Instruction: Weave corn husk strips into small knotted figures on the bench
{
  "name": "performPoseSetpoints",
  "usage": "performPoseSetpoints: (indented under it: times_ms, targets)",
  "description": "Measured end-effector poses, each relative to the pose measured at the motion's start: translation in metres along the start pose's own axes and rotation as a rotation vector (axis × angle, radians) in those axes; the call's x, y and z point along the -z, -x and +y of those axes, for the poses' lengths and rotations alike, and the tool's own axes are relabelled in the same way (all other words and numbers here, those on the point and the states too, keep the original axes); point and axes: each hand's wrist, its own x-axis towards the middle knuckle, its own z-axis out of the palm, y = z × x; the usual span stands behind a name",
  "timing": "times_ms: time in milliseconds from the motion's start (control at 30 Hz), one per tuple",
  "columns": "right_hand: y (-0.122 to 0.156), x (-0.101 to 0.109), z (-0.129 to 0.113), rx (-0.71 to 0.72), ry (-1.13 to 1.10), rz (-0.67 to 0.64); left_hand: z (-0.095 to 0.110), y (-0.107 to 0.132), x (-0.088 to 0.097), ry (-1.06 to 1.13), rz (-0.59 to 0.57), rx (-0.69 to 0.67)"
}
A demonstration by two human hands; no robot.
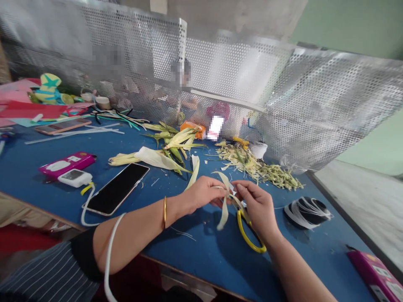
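Note:
My left hand pinches pale corn husk strips above the blue table. One strip hangs down below the fingers and another end curls up over them. Close on the right, my right hand has its thumb and fingers closed on the other end of a husk strip. Below that hand lie scissors with yellow handles, their blades mostly hidden behind it. A long corn husk piece lies just behind my left hand.
Corn husks and a shredded husk heap lie toward the perforated screen. A spool of white cord stands at right. On the left are a dark phone, a white device with its cable, and a magenta box.

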Motion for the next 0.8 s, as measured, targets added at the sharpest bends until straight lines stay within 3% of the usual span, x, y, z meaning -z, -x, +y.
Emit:
performPoseSetpoints:
  times_ms: [133, 267, 400, 633, 800]
  targets:
    - [-0.006, 0.008, -0.003, -0.151, -0.162, -0.072, 0.007, 0.001, 0.009, 0.226, -0.028, 0.112]
    - [-0.006, 0.007, -0.003, -0.1, -0.095, -0.236, 0.007, -0.001, 0.013, 0.283, -0.033, 0.142]
    - [-0.003, 0.003, 0.001, -0.095, -0.033, -0.266, 0.005, -0.003, 0.013, 0.367, -0.092, 0.186]
    - [-0.004, 0.003, 0.004, 0.129, 0.16, -0.291, 0.006, 0.0, 0.009, 0.303, -0.106, 0.261]
    - [-0.009, 0.002, 0.011, 0.22, 0.238, -0.222, 0.002, -0.001, 0.009, 0.291, -0.045, 0.181]
